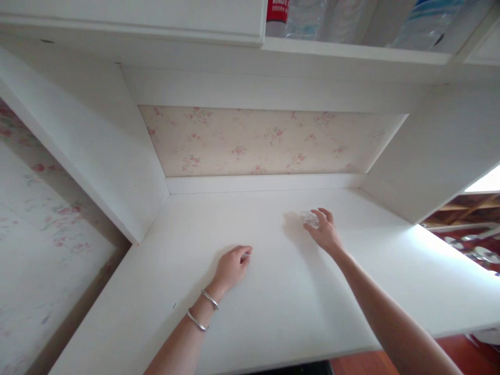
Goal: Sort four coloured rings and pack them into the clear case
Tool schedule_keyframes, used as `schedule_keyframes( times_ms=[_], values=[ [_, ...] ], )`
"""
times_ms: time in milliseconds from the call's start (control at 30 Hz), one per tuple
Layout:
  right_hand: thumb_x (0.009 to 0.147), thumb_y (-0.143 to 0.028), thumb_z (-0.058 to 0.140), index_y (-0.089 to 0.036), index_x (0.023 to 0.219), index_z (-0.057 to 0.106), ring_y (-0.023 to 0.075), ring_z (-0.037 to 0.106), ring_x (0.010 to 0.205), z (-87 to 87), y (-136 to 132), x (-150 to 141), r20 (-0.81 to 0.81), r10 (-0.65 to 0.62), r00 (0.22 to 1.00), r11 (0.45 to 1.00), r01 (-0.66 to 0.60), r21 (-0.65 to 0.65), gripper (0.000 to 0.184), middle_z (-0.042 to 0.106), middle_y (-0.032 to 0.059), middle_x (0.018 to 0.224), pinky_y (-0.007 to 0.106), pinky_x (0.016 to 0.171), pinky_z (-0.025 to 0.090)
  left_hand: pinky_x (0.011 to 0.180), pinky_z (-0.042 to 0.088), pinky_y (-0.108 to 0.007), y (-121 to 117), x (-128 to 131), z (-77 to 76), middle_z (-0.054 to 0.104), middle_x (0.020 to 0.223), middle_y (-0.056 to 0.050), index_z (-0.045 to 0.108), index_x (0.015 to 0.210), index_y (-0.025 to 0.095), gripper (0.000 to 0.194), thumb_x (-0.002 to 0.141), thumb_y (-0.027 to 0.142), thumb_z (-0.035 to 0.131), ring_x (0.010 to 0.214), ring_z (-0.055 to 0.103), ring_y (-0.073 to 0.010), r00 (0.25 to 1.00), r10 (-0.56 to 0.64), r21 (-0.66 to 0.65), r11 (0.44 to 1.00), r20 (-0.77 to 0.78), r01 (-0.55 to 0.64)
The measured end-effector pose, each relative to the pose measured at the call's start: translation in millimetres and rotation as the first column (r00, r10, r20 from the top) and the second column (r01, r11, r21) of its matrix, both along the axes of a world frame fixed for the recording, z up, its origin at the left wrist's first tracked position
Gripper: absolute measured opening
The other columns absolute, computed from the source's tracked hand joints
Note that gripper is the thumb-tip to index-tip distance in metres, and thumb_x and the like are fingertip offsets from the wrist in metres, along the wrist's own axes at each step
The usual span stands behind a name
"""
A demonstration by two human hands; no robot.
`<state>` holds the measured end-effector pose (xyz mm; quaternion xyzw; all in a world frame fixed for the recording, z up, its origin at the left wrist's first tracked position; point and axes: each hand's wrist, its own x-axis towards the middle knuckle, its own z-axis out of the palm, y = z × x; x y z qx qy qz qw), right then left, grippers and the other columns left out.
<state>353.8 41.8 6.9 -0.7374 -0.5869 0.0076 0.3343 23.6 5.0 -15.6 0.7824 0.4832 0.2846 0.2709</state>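
Observation:
My right hand (325, 229) reaches forward over the white desk top (273, 291), its fingers curled round a small clear glass-like object (310, 219) that rests on the surface. My left hand (233, 265) lies on the desk nearer to me, fingers curled under, with something small and pale at the fingertips that I cannot make out. Two silver bangles (203, 311) circle my left wrist.
The desk sits in a white alcove with side panels left (97, 151) and right (437, 151) and floral wallpaper (265, 140) at the back. A shelf (351, 49) above holds plastic bottles. Reddish floor shows at the lower right.

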Motion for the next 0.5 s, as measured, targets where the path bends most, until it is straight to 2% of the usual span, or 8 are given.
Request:
schedule_keyframes(
  times_ms=[133,267,367,433,467,500],
  values=[
    [0.072,-0.041,0.058,-0.021,0.126,0.05,0.0233,0.058,0.098,-17.1,12,58,0.079,-0.076,0.994,0.992,0.083,-0.096,0.058,0.033,0.0132,0.136,0.036,0.087,0.047,0.079,0.049,-0.024,0,0,0.0,0.068,0.102,-0.002,0.065,0.104,0.023,0.027,0.086,0.021,0.045,0.084,0.063,-0.0139,1.0,0.001,0.017,1.0,-0.009,-0.001],
    [0.074,-0.039,0.056,-0.016,0.127,0.049,0.0242,0.058,0.1,-35.4,20,84,0.066,-0.089,0.994,0.976,0.1,-0.196,0.059,0.037,0.0175,0.133,0.034,0.087,0.046,0.076,0.049,-0.024,-2,-1,0.1,0.067,0.1,-0.002,0.064,0.105,0.022,0.028,0.086,0.02,0.044,0.08,0.063,-0.0136,1.0,0.002,0.043,0.999,-0.028,-0.001],
    [0.074,-0.038,0.056,-0.016,0.13,0.045,0.0304,0.048,0.115,-33.1,17,68,0.119,-0.103,0.988,0.974,0.124,-0.189,0.061,0.04,0.0182,0.132,0.044,0.097,0.037,0.075,0.049,-0.024,-5,0,2.1,0.066,0.101,-0.002,0.062,0.108,0.023,0.029,0.086,0.018,0.043,0.081,0.062,-0.014,0.999,-0.006,0.054,0.999,-0.052,0.009],
    [0.077,-0.039,0.054,-0.017,0.132,0.042,0.0355,0.026,0.132,-23.2,6,35,0.225,-0.102,0.969,0.992,0.115,-0.046,0.061,0.035,0.0164,0.138,0.058,0.104,0.021,0.078,0.048,-0.025,-7,2,4.7,0.066,0.1,-0.003,0.063,0.107,0.023,0.029,0.085,0.018,0.044,0.085,0.062,-0.0153,0.997,-0.02,0.066,0.998,-0.08,0.025],
    [0.079,-0.037,0.051,-0.016,0.132,0.041,0.0346,0.018,0.135,-16.9,-2,11,0.247,-0.06,0.967,0.998,0.058,0.016,0.058,0.034,0.016,0.14,0.059,0.105,0.015,0.079,0.048,-0.026,-8,3,6.0,0.066,0.1,-0.003,0.063,0.106,0.023,0.029,0.085,0.018,0.044,0.087,0.061,-0.016,0.995,-0.027,0.069,0.997,-0.096,0.034],
    [0.081,-0.034,0.049,-0.016,0.132,0.042,0.0321,0.015,0.137,-10.3,-12,-16,0.255,0.041,0.966,0.998,-0.054,0.043,0.055,0.035,0.0157,0.139,0.057,0.107,0.013,0.08,0.048,-0.027,-8,4,6.9,0.066,0.099,-0.003,0.063,0.104,0.023,0.028,0.085,0.018,0.043,0.089,0.061,-0.0166,0.993,-0.033,0.07,0.997,-0.113,0.041]
  ],
)
